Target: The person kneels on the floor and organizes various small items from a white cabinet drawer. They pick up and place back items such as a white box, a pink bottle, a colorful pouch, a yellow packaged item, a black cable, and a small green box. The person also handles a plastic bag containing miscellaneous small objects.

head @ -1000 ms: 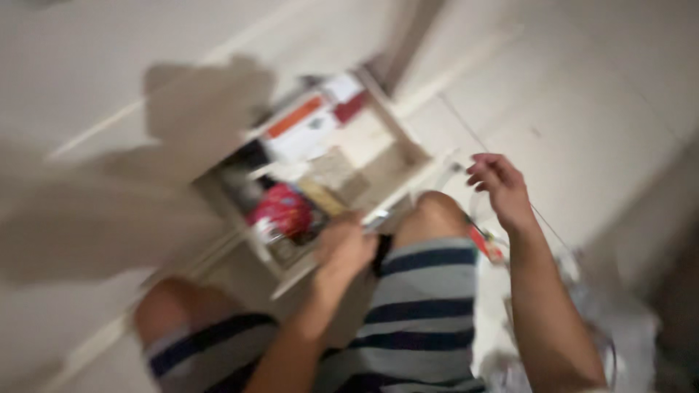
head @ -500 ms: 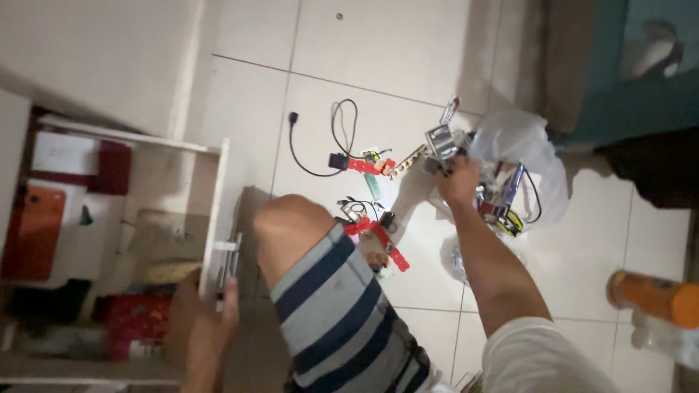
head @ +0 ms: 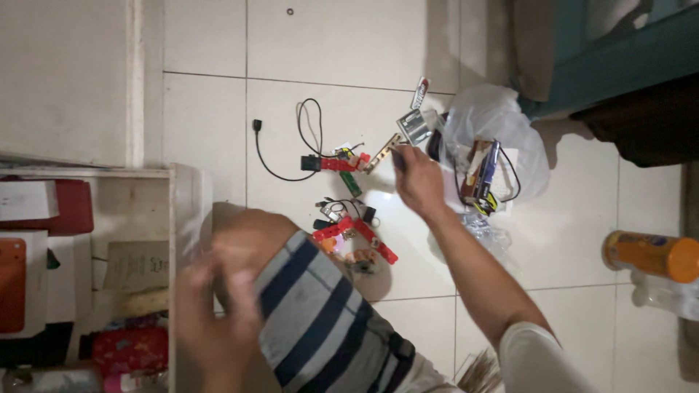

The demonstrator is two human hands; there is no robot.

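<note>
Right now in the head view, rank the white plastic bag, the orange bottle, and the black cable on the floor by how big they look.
1. White plastic bag, the largest patch, beside the right hand.
2. Orange bottle and black cable: unsure. The cable's loop spreads about as wide as the bottle is long, but it is only a thin line.

Orange cylindrical container [head: 650, 255] with a label lies on the floor at right. In the open drawer [head: 172, 218] at left: white box with orange panel [head: 20, 284], dark red box [head: 71, 207], red patterned packet [head: 129, 348].
</note>
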